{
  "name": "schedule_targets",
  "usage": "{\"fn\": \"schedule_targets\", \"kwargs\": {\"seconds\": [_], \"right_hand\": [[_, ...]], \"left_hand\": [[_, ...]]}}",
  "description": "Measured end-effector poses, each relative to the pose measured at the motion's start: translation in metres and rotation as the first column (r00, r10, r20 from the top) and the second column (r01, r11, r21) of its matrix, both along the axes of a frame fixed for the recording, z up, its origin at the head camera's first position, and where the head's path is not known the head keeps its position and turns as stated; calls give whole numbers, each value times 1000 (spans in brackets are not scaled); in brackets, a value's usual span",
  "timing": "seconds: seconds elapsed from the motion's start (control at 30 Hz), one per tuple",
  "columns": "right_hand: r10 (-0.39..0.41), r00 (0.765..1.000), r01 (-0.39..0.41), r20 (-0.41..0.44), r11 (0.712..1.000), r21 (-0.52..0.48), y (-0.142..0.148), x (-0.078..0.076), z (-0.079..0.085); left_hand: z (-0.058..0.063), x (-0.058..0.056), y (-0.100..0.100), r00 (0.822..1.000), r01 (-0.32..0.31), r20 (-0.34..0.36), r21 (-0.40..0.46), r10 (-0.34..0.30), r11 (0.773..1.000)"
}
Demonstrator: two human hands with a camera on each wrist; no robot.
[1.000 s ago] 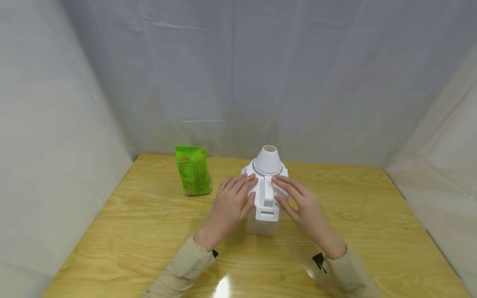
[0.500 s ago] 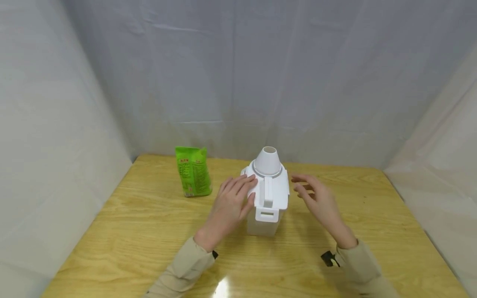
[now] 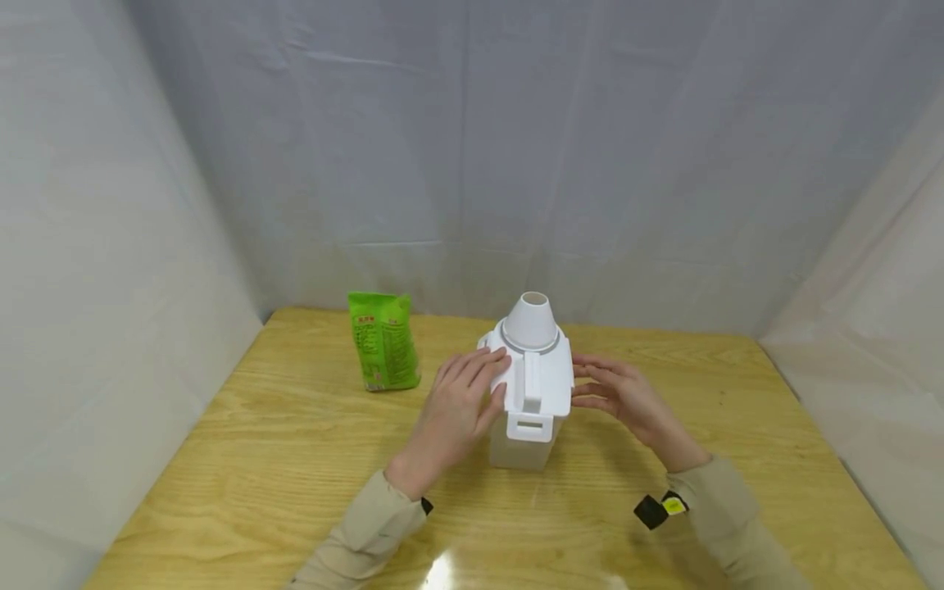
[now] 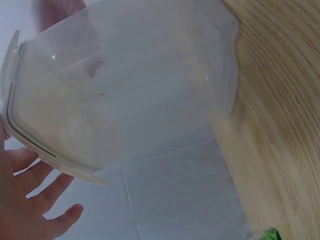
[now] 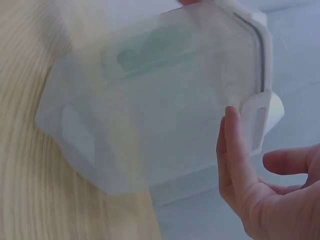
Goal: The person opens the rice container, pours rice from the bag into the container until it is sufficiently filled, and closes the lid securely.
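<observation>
A tall translucent plastic storage container (image 3: 516,455) stands upright on the table, with a white lid (image 3: 555,381) on top. The lid carries a raised handle (image 3: 531,381) and a white cone-shaped piece (image 3: 531,322) at its far end. On the near side a slotted latch (image 3: 529,427) sticks out. My left hand (image 3: 450,410) rests on the lid's left edge, fingers spread and relaxed. At the right side is my right hand (image 3: 634,406), its straight fingers touching near a side latch (image 5: 255,120) in the right wrist view, thumb apart.
A green printed bag (image 3: 383,344) stands at the back left of the wooden table (image 3: 295,459). Pale sheeting (image 3: 472,147) hangs behind and along both sides.
My right hand has left the lid beside the handle, swung out to the right, and come in lower against the container's right side. My left hand and the container stay put.
</observation>
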State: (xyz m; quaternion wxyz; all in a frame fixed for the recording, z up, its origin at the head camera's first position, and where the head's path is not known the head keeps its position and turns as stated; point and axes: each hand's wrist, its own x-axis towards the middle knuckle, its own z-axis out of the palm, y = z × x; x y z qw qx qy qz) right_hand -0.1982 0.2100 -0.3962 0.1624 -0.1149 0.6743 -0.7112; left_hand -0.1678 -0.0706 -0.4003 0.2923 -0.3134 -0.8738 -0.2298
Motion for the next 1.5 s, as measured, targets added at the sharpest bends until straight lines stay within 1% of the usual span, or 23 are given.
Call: {"fn": "schedule_targets", "kwargs": {"seconds": [0.07,0.17,0.23,0.27,0.4,0.5,0.6,0.83,1.0,1.17,1.27,1.4,1.5], "right_hand": [[37,997,-32,60,996,-77,2,-2,0],[108,986,-81,129,977,-196,3,-6,1],[145,976,-102,164,964,-245,3,-9,1],[150,972,-101,183,962,-254,3,-10,1],[134,962,-79,238,970,-228,-1,-13,3],[115,962,-70,249,980,-184,-4,-15,5],[108,959,-64,263,984,-168,-6,-16,6],[114,942,-53,316,979,-196,-13,-19,4],[103,940,-44,326,982,-185,-16,-21,1],[115,939,-58,324,982,-181,-17,-22,0],[104,944,-48,312,982,-181,-17,-22,1],[33,961,12,276,987,-160,-18,-22,3],[-24,970,51,243,993,-107,-18,-21,5]], "left_hand": [[0,0,0,1000,-2,3,1,2,1000],[0,0,0,1000,-8,1,1,8,1000],[1,0,0,1000,-9,1,3,9,1000],[1,0,0,1000,-8,1,3,8,1000],[1,0,-1,1000,-1,7,9,1,1000],[1,0,-1,1000,4,7,14,-4,1000],[1,0,0,1000,2,6,12,-2,1000],[-1,2,1,1000,2,11,5,-2,1000],[-3,3,1,1000,-3,3,4,3,1000],[-3,3,1,1000,-7,12,-4,7,1000],[-3,3,1,1000,-7,13,-7,7,1000],[-2,2,2,1000,-7,1,-5,7,1000],[-1,2,2,1000,-8,1,-5,8,1000]]}}
